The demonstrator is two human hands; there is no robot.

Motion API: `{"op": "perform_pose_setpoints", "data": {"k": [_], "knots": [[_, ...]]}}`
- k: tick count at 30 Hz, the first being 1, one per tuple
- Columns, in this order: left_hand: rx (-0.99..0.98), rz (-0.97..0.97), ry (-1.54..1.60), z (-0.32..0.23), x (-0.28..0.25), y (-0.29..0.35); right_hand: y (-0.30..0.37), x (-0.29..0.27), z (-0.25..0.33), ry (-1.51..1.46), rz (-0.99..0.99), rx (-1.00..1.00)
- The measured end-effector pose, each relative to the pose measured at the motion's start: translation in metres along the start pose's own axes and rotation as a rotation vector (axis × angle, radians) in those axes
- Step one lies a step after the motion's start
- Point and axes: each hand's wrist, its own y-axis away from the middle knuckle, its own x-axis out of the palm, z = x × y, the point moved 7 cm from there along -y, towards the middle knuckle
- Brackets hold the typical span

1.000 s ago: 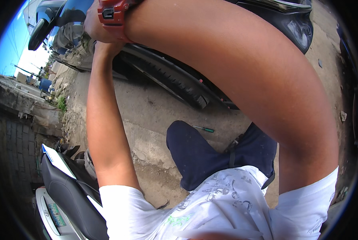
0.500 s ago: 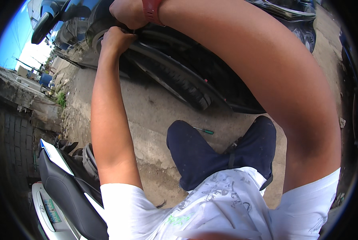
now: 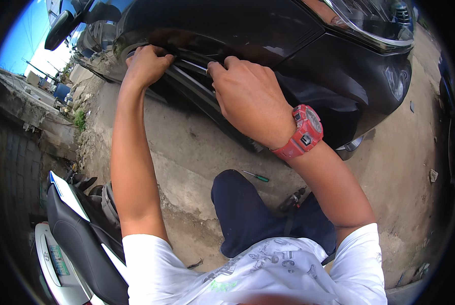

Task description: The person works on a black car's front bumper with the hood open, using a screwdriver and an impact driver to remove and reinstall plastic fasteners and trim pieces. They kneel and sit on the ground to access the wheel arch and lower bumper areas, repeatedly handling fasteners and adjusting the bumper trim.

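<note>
A black car's front fender [image 3: 212, 25] curves across the top, above a front tyre [image 3: 202, 94] in its wheel arch. My left hand [image 3: 149, 66] is closed at the arch's edge, its fingertips partly hidden. My right hand [image 3: 250, 99], with a red watch [image 3: 303, 133] on the wrist, is curled around the end of a slim silver rod [image 3: 193, 65]. The rod runs along the arch toward my left hand. Its full shape is hidden by my fingers.
A green-handled screwdriver [image 3: 260, 178] lies on the concrete before my knee. Beside my other leg is a dark tool, perhaps a power drill [image 3: 292, 200]. A parked motorcycle [image 3: 75, 229] stands at the left, near a block wall [image 3: 14, 157]. The car's headlight [image 3: 369, 23] is at upper right.
My right hand has come down and back from the upper fender, bringing the silver rod into sight. My left hand stays at the arch edge, slightly lower.
</note>
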Motion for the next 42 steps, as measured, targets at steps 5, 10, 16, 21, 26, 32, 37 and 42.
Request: {"op": "perform_pose_setpoints", "data": {"k": [5,10,16,21,26,32,37,42], "knots": [[0.087,-0.041,0.039,-0.002,0.008,0.008,0.000,-0.012,-0.005,-0.253,-0.001,0.183],[0.057,-0.006,-0.012,-0.013,0.010,0.014,-0.018,-0.017,0.001,-0.459,0.118,0.438],[-0.103,0.027,0.033,-0.013,-0.003,0.022,-0.058,-0.040,0.022,-0.440,0.233,0.528],[-0.336,0.166,0.054,-0.013,-0.002,0.018,-0.107,-0.061,0.039,-0.237,0.413,0.466],[-0.333,0.065,0.141,-0.011,-0.006,0.018,-0.157,-0.052,0.054,-0.021,0.590,0.243],[-0.299,0.000,0.258,-0.004,-0.009,0.017,-0.188,-0.024,0.074,0.083,0.718,0.252],[-0.269,-0.002,0.312,0.002,-0.008,0.013,-0.202,-0.009,0.087,0.176,0.788,0.266],[-0.258,0.111,0.317,0.004,0.001,0.009,-0.212,0.003,0.095,0.242,0.817,0.228]]}}
